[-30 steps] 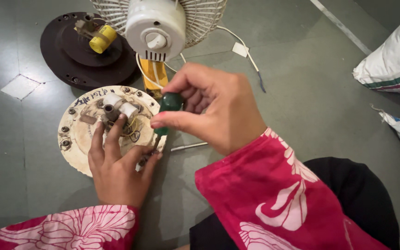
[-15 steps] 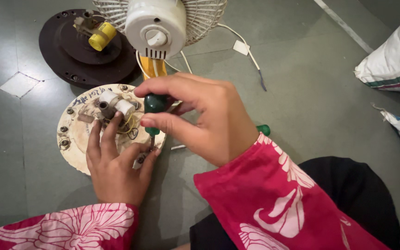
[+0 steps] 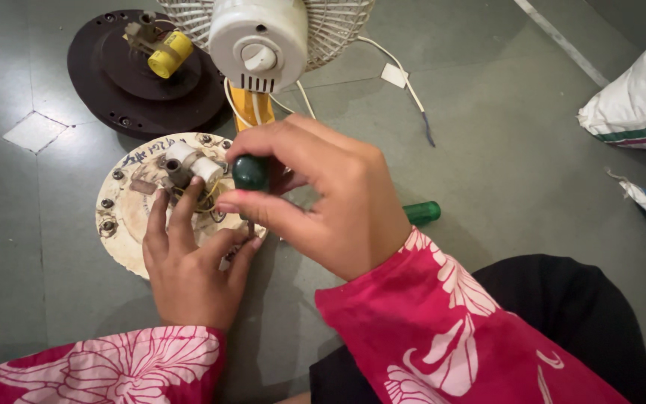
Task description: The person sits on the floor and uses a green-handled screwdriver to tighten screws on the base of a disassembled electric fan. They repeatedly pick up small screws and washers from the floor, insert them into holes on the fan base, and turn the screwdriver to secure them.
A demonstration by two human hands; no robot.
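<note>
A round cream-coloured plate [image 3: 125, 209] with small parts and screws on it lies on the grey floor. My left hand [image 3: 188, 262] rests flat on its near edge, fingers spread toward a white and grey fitting [image 3: 185, 166] at the plate's middle. My right hand [image 3: 323, 194] grips the dark green handle of a screwdriver [image 3: 250, 172], held upright over the plate's right edge; its tip is hidden behind my fingers. A second green-handled tool [image 3: 422, 212] lies on the floor just right of my right hand.
A white fan motor housing [image 3: 259, 41] with a wire grille stands at the top, with yellow wires below it. A black round base [image 3: 125, 82] with a yellow part lies at top left. White sacks [image 3: 637, 97] sit at the right. A white cable [image 3: 401, 75] trails across the floor.
My right hand has turned on the green screwdriver handle and shifted a little left over the plate's edge. The second green tool has come into view behind my wrist. My left hand stays on the plate.
</note>
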